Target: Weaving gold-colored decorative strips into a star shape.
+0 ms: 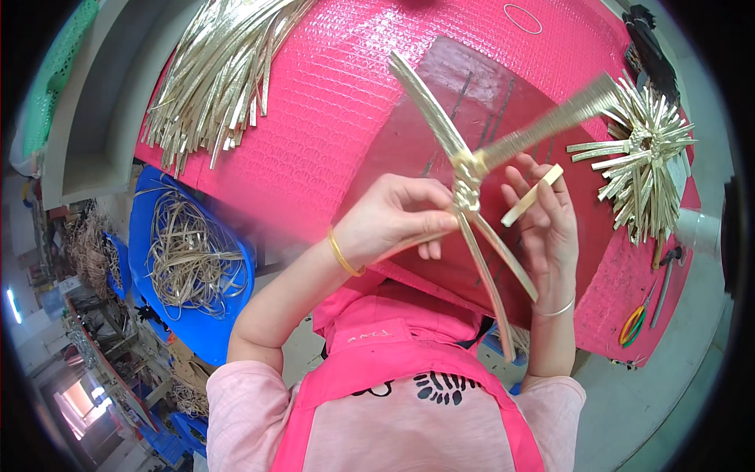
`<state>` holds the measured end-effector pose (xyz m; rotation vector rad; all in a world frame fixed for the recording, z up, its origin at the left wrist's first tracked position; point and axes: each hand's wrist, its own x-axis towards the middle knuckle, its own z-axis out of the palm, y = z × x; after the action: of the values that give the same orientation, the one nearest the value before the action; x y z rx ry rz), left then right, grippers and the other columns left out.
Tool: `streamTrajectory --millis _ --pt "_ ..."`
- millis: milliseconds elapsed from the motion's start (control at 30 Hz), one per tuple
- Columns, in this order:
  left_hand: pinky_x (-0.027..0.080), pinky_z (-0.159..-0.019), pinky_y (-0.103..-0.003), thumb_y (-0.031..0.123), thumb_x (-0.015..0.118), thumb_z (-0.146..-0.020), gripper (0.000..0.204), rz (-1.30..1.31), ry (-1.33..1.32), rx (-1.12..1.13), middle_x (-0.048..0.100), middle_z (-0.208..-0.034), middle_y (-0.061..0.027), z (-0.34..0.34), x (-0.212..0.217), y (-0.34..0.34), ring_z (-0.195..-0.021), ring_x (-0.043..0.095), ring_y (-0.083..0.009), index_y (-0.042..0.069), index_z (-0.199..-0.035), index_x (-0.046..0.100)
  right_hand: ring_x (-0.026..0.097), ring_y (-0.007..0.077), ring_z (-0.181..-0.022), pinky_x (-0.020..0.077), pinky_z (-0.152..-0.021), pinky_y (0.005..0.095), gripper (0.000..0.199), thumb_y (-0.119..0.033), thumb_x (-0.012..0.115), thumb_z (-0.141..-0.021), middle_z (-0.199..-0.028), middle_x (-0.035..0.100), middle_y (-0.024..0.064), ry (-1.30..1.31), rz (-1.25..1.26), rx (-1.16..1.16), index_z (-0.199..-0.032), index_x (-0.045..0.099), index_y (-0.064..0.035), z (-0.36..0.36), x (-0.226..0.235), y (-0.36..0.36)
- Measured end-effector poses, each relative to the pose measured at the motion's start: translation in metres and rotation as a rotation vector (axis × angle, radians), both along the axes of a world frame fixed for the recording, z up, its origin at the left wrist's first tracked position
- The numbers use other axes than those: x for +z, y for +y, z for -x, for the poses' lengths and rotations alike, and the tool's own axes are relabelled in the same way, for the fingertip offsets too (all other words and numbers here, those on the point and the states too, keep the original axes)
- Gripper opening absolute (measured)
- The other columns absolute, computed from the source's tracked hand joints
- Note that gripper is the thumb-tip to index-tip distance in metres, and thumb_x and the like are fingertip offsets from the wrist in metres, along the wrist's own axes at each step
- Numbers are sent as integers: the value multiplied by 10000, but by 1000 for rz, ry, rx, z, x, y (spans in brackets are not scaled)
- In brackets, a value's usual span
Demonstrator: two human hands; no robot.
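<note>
Two bare hands of mine are at work over the pink table cover point(314, 102), with a gold woven knot point(466, 189) between them, raised in front of my apron point(385, 358) and above a dark red mat point(393, 157). My left hand point(393, 216) pinches the lower left side of this knot, thumb and forefinger pressed together on it, the other fingers curled below. From the knot, flat gold strips spread out: one group point(429, 102) slants up to the left, another point(550, 122), blurred, reaches up to the right, and two tails point(486, 279) hang down toward my right wrist, their edges pale. My right hand point(546, 224) is just right of the knot, palm turned inward and fingers bent, with a short pale-edged strip point(533, 195) lying across them; I cannot tell how firmly they close on it. I wear a yellow bracelet point(342, 252) on the left wrist and a white bangle point(554, 309) on the right. Up to the left lies a thick bundle of loose gold strips point(220, 86); over on the right sits a spiky gold bunch point(645, 149), with yellow-and-green-handled scissors point(633, 322) below it. Beside the table, a blue tub point(244, 315) holds tangled strips point(185, 252).
</note>
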<state>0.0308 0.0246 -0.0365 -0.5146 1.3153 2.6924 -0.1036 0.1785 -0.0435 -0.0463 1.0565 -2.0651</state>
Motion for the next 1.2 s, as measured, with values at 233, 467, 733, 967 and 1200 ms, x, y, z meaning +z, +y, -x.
streamTrajectory --millis 233,467,733,967,1200 --pt "497 -574 -232 47 571 -748 111 -101 -14 -132 511 -913 -97 4 -2 7 -661 585 -166 -48 -807 561 521 144 -778 425 -666 239 145 40 546 -714 -848 508 75 143 12 28 -801 456 -32 -31 13 -11" --pt "511 -618 -270 27 571 -739 102 -197 56 -146 451 -985 -108 -6 -7 0 -684 575 -180 -54 -800 566 453 234 -1008 354 -890 396 136 -12 545 -722 -974 439 105 218 198 20 -807 448 -56 -32 17 -13" --pt "497 -627 -264 7 586 -721 124 -179 170 -109 469 -970 -95 2 -5 11 -717 568 -177 -44 -834 582 439 265 -1036 354 -901 396 117 -69 510 -743 -993 439 110 11 313 21 -815 418 -70 -47 24 -15" --pt "469 -604 -226 -1 581 -725 151 79 188 -9 561 -813 -65 3 -7 16 -694 559 -134 -35 -872 590 453 254 -1021 371 -895 347 193 -37 549 -707 -978 407 91 315 503 73 -861 445 -87 -44 7 -20" --pt "478 -585 -242 -13 574 -723 134 -25 149 -36 556 -823 -103 -7 14 1 -658 566 -161 -57 -850 578 483 234 -906 408 -830 401 117 -5 489 -719 -960 418 110 317 160 -120 -816 435 -42 -42 16 -12"
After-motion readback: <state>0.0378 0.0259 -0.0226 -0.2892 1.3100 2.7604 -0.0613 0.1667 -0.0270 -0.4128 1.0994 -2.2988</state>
